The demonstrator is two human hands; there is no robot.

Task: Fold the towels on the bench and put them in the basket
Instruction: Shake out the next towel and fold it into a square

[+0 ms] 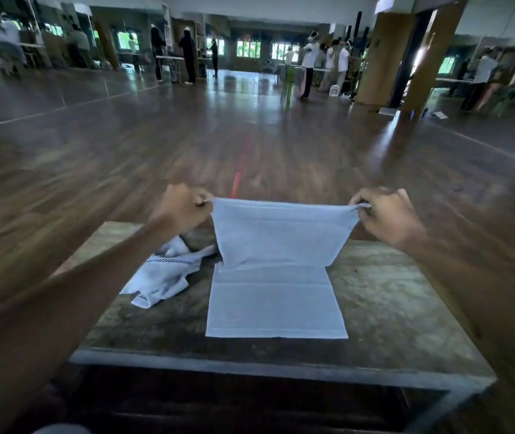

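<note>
A pale blue towel (276,277) lies with its near half flat on the worn bench (390,308) and its far half lifted upright. My left hand (184,208) pinches the far left corner and my right hand (384,214) pinches the far right corner, holding the top edge taut above the bench. A second, crumpled white towel (162,274) with a dark checked stripe lies on the bench to the left of the first. No basket is in view.
The bench's front edge (249,366) runs close below the flat towel. Beyond the bench stretches a dark wooden floor (249,136). Several people stand far off at tables along the back wall, and a brown pillar (384,57) stands at the right.
</note>
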